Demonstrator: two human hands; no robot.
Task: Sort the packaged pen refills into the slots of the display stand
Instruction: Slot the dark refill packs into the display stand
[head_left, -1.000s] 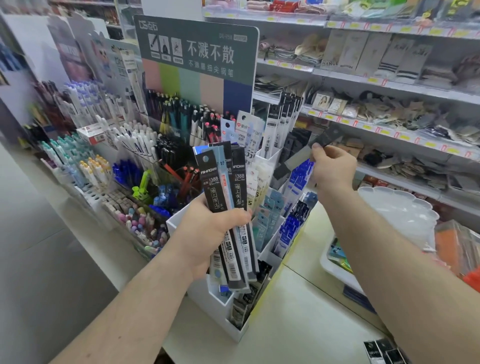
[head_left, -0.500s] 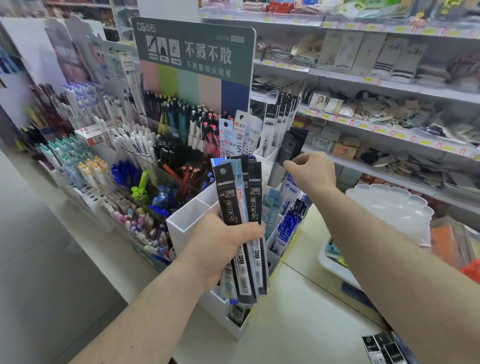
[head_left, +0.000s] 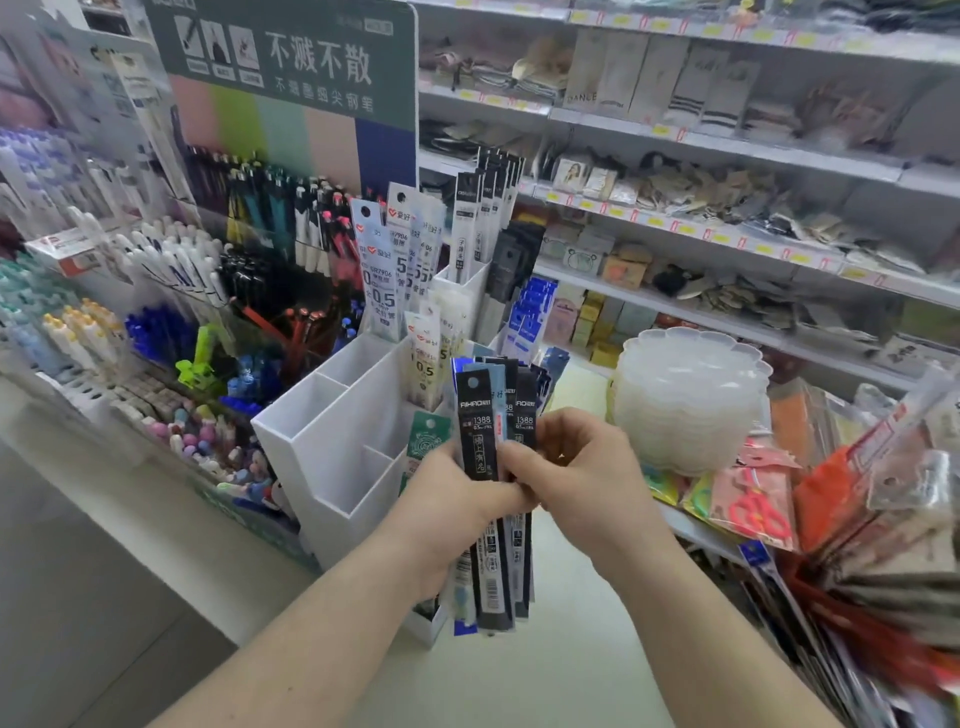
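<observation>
Partly sorted: display stand (head_left: 332, 467) back slots filled, front ones empty; both hands, left (head_left: 457, 506) and right (head_left: 582, 478), clamped on remaining refill packs (head_left: 493, 447)

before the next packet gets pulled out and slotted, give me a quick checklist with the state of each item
1. Bundle of refill packets is held firmly: ok, the left hand grips it upright around its middle.
2. Right hand is on the bundle: ok, its fingers pinch the front black packet.
3. Only one packet is separated: cannot tell, the packets overlap closely.
4. Free slots in the white display stand: ok, several compartments on its left side show bare white walls.
5. Matching slot for this packet: cannot tell, the bundle hides the lower front slots.
6. Path to the stand: ok, it stands just behind the bundle.
</observation>
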